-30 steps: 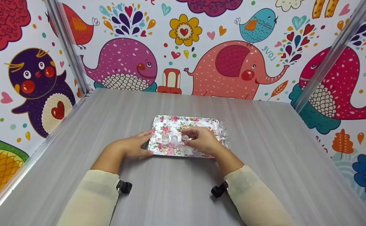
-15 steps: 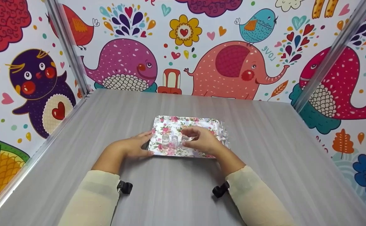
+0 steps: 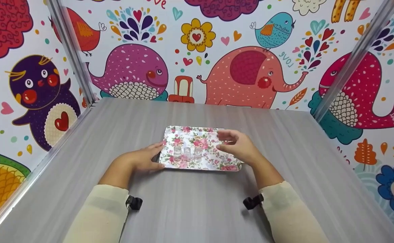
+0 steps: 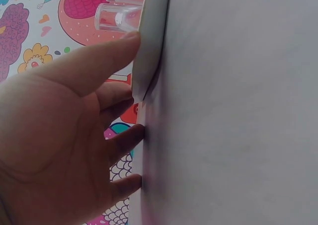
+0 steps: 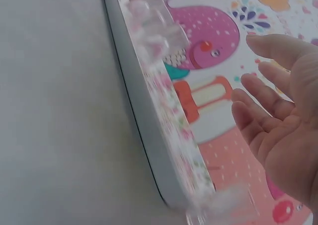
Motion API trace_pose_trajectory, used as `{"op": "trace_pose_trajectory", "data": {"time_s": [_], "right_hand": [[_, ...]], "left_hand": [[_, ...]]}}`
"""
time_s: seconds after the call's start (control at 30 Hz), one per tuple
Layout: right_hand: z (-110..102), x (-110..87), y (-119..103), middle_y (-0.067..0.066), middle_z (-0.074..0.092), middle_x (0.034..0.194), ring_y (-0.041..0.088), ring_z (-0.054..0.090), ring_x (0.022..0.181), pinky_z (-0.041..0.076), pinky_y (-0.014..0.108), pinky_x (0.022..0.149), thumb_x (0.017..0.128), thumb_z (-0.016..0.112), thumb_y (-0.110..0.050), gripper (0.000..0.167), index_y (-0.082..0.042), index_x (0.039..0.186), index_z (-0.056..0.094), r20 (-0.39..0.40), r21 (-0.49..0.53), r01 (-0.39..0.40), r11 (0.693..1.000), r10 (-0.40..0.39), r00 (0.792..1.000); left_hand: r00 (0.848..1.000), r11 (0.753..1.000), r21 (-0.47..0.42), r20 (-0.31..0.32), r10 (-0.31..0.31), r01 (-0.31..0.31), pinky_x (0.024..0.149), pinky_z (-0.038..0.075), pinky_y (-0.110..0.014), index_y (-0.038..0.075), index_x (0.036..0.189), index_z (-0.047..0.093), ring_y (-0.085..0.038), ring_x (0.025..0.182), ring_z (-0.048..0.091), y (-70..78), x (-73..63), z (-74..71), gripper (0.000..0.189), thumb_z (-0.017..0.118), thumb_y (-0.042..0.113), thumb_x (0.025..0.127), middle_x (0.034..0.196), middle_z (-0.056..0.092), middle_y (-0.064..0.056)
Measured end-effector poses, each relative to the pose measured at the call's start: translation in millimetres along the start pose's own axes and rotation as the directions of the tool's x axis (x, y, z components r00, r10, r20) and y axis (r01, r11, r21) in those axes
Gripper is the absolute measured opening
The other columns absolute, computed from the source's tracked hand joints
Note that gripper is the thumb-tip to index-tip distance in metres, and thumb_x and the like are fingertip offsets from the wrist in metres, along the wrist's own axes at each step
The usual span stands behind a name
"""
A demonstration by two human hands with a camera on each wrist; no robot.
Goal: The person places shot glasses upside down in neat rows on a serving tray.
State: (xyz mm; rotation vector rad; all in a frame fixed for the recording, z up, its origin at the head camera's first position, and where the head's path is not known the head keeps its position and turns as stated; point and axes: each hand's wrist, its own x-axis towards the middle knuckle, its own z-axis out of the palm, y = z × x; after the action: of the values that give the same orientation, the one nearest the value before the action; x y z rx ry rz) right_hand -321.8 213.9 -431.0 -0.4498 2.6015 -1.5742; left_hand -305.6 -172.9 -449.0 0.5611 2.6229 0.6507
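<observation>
Three small clear cylindrical containers, a left one (image 3: 177,153), a middle one (image 3: 187,152) and a right one (image 3: 198,153), stand in a row on a floral tray (image 3: 207,163). My left hand (image 3: 144,157) touches the tray's left edge with spread fingers. In the left wrist view its thumb (image 4: 117,51) rests at the tray's rim, beside a clear container (image 4: 117,17). My right hand (image 3: 241,145) hovers over the tray's right side, fingers apart and holding nothing. In the right wrist view, a blurred clear object (image 5: 223,207) shows at the near end of the tray.
The tray lies on a grey wood-grain table (image 3: 190,202). Behind it rises a wall (image 3: 190,50) printed with cartoon animals, with metal posts at the left corner (image 3: 73,50) and the right corner (image 3: 352,60).
My right hand has let go of the right container in the row and moved right, towards the tray's right edge. The left hand stays at the tray's left edge.
</observation>
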Motion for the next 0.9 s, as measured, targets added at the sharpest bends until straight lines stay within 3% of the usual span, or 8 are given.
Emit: {"op": "trace_pose_trajectory", "data": {"time_s": [0.37,0.63,0.73,0.9], "right_hand": [[-52.2,-15.8,27.1,0.011,0.07,0.143,0.027,0.069,0.123,0.061,0.037,0.099,0.086,0.089,-0.049,0.061,-0.022,0.137,0.07,-0.081,-0.06,-0.092,0.994,0.088,0.993],[-72.9,-20.9,40.4,0.014,0.069,0.145,0.032,0.065,0.133,0.06,0.038,0.106,0.093,0.085,-0.028,0.052,-0.015,0.141,0.069,-0.045,-0.057,-0.154,0.986,0.151,0.987],[-76.2,-20.9,45.1,0.013,0.069,0.145,0.031,0.064,0.132,0.059,0.038,0.107,0.092,0.086,-0.028,0.055,-0.012,0.141,0.069,-0.018,-0.083,-0.179,0.98,0.178,0.984],[-78.3,-22.0,54.2,0.013,0.072,0.14,0.025,0.066,0.122,0.059,0.029,0.098,0.089,0.088,-0.028,0.059,-0.009,0.142,0.068,0.035,-0.128,-0.175,0.976,0.181,0.983]], "left_hand": [[1.0,1.0,0.004,-0.003,0.002,-0.002,0.134,0.018,-0.064,0.007,0.172,0.02,-0.045,0.166,0.016,-1.9,2.3,1.3,0.092,0.069,0.043,0.103,0.183,0.012,-0.008],[1.0,1.0,0.0,0.001,-0.01,0.01,0.135,0.017,-0.063,0.008,0.172,0.018,-0.044,0.167,0.014,-0.5,1.3,0.0,0.092,0.069,0.042,0.104,0.183,0.011,-0.008],[1.0,1.0,-0.002,0.003,-0.011,0.011,0.135,0.017,-0.062,0.008,0.172,0.017,-0.044,0.167,0.013,0.4,0.7,-0.2,0.092,0.069,0.042,0.104,0.183,0.011,-0.009],[1.0,1.0,-0.001,0.009,-0.012,0.012,0.135,0.016,-0.063,0.009,0.172,0.017,-0.043,0.167,0.013,1.1,0.5,-0.1,0.092,0.068,0.043,0.104,0.183,0.01,-0.008]]}}
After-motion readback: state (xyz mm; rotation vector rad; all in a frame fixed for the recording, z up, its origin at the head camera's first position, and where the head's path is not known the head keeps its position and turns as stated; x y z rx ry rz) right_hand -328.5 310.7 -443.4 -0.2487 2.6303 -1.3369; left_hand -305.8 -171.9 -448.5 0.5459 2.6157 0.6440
